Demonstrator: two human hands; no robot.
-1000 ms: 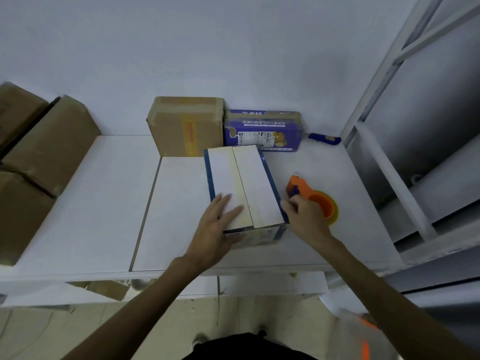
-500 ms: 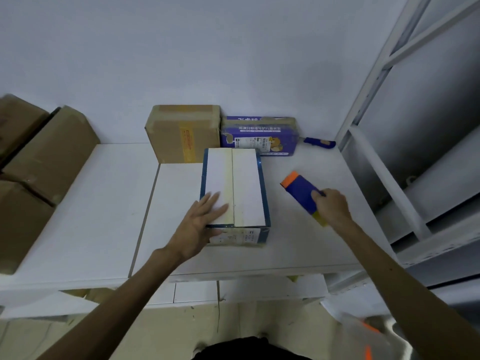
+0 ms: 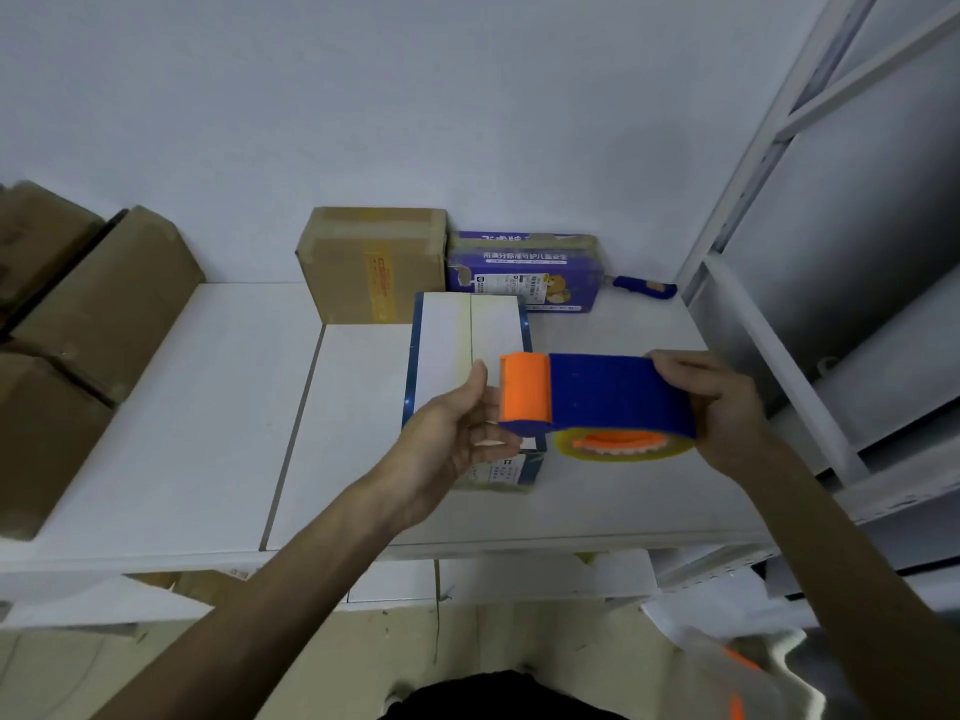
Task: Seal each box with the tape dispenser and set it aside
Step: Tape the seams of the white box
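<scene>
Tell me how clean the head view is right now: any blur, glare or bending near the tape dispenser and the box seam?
Head view: dim, flat, bluish light, no glare; the tape dispenser and the seam on the white-topped box read sharp; wide-angle distortion slants the shelf frame at right; the bottom right corner is smeared.

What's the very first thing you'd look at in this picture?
The bright blue and orange tape dispenser jumps out, held up in the middle, with the right hand gripping its blue end and the left hand holding its orange end. Just behind it, on the white table, lies a white-topped box with blue edges. A brown cardboard box stands at the back by the wall.
</scene>
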